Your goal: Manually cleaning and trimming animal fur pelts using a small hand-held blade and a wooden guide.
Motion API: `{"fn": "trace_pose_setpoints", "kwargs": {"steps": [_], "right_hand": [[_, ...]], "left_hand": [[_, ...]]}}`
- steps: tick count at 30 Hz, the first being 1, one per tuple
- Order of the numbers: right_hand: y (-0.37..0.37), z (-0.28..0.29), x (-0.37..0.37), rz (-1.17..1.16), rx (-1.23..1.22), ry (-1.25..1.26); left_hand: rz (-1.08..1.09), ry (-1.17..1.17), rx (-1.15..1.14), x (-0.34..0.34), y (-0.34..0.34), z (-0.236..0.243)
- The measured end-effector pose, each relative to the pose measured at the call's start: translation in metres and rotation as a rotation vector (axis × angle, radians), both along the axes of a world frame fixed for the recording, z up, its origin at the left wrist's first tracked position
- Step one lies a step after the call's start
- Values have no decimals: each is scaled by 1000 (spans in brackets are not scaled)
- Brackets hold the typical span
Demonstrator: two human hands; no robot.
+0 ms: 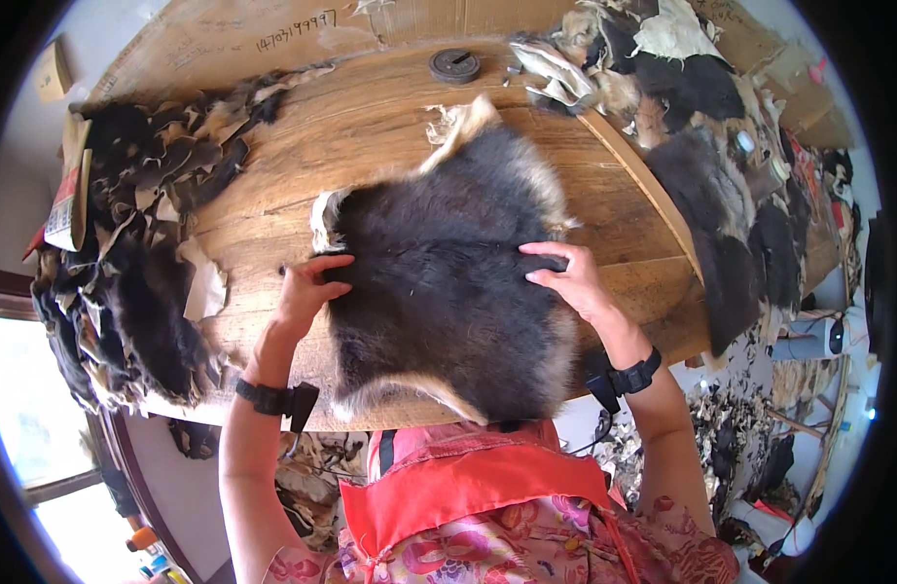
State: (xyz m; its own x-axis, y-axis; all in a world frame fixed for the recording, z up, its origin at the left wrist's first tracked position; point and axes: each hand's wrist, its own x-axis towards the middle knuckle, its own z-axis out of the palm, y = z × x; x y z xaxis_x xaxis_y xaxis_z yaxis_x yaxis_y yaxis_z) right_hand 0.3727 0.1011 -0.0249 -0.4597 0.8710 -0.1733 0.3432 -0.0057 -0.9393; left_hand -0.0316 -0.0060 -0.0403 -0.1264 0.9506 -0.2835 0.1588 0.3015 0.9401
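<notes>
A dark brown fur pelt (448, 282) with pale fringed edges lies spread on the wooden table, fur side up. Its near edge reaches the table's front rim, close to my red apron. My left hand (307, 292) grips the pelt's left edge, with thumb and forefinger on the fur. On the opposite edge, my right hand (573, 279) pinches a bit of dark fur between thumb and forefinger. The other fingers of both hands are mostly hidden. Black bands with small boxes circle both wrists.
Dark fur scraps (147, 282) pile up on the left, more fur pieces (692, 97) on the right. A wooden strip (643, 185) lies beside the right pile. A round dark metal disc (454, 65) rests at the back, before a cardboard wall (225, 49). Scraps litter the floor.
</notes>
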Motion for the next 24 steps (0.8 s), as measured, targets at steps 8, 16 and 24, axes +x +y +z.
{"fn": "trace_pose_setpoints", "kwargs": {"steps": [8, 16, 24], "right_hand": [[-15, 15, -10, -107, 191, -95], [43, 55, -36, -178, 797, -537], [74, 181, -56, -292, 1513, -528]], "left_hand": [[103, 141, 23, -1, -5, -6], [120, 427, 171, -15, 60, 42], [280, 767, 823, -30, 90, 174]]}}
